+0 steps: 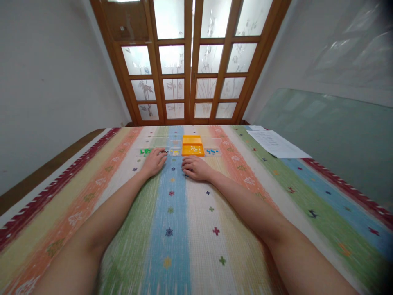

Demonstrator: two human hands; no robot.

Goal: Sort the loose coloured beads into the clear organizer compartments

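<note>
One striped tablecloth (172,250), patterned with stars, crosses and small animals, fills the lower view, its near edge cut off. Beyond it stand wooden doors (192,61) with frosted panes etched with plants, their tops out of frame. At right, a pale green panel (334,143) runs out of view. Near it lies a white sheet of paper (278,144), its writing too small to read.

Two bare forearms (118,211) reach forward from the bottom corners, where they are cut off. The left hand (153,162) lies palm down, fingers slightly spread, tips at a clear plastic box; whether they pinch anything cannot be told. The right hand (197,167) rests just before an open orange box (192,140), fingers loosely curled with narrow gaps; whether they hold anything is also unclear.

Small white pieces (194,148) lie in the orange box. Clear plastic boxes (218,152) flank it, their outlines faint: blue pieces (211,151) to its right; yellow pieces (175,152), dark pieces (166,152) partly covered by the left fingers, and green pieces (145,151) to its left. Every piece's exact shape is too small to make out.
</note>
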